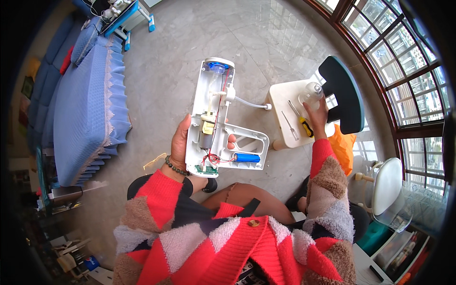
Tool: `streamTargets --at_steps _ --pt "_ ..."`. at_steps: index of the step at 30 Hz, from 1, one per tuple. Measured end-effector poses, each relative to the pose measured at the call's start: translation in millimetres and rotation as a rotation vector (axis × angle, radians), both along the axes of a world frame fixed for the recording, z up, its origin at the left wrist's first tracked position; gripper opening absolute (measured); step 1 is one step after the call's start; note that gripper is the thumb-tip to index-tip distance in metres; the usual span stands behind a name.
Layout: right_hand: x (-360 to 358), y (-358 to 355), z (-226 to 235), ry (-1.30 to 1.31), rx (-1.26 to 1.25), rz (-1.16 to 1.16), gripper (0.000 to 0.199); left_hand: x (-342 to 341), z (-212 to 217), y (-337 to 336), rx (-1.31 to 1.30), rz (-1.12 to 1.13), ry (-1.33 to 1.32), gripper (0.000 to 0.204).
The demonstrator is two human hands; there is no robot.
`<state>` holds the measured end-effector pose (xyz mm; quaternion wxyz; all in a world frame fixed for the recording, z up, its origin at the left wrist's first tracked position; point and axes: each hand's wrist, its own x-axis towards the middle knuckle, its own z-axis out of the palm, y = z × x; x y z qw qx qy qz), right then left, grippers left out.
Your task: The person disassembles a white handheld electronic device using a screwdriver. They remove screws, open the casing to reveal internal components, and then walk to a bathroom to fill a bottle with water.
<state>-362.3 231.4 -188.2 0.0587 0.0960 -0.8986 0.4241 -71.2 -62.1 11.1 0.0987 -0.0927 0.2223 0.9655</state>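
My left hand [178, 145] is wrapped round an opened white spray gun [195, 137], with fingertips showing inside its handle loop. The half shell lies face up and bares a motor and pump [207, 126], red and black wires, a green circuit board [205, 169] and a blue battery [246, 157] in the handle. Blue light glows at its nozzle end. A thin clear tube [249, 103] with a white end hangs off its right side. My right hand [317, 118] grips a clear bottle [311, 92] over the cream stool [279, 96].
On the stool lie a yellow-and-black screwdriver [306, 127] and a slim clear-handled tool [289, 125]. A dark curved panel [352, 95] and an orange bag [344, 151] are beside it. A blue-covered sofa [88, 111] stands left, a white chair [385, 186] right.
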Motion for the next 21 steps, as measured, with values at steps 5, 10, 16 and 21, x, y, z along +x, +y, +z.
streamTargets --at_steps 5,10,16,21 --pt "7 -16 10 0.071 0.062 -0.145 0.095 1 1 2 -0.018 0.018 0.003 0.075" --pt "9 -30 4 0.129 -0.179 -0.125 0.094 -1 -2 -1 -0.025 0.030 -0.010 0.077" --pt "-2 -26 20 0.030 -0.184 -0.073 0.084 -5 -5 -7 0.060 0.048 0.017 0.079" --pt "8 -9 75 -0.006 -0.318 -0.029 0.064 -6 -1 -14 0.076 0.119 0.071 0.079"
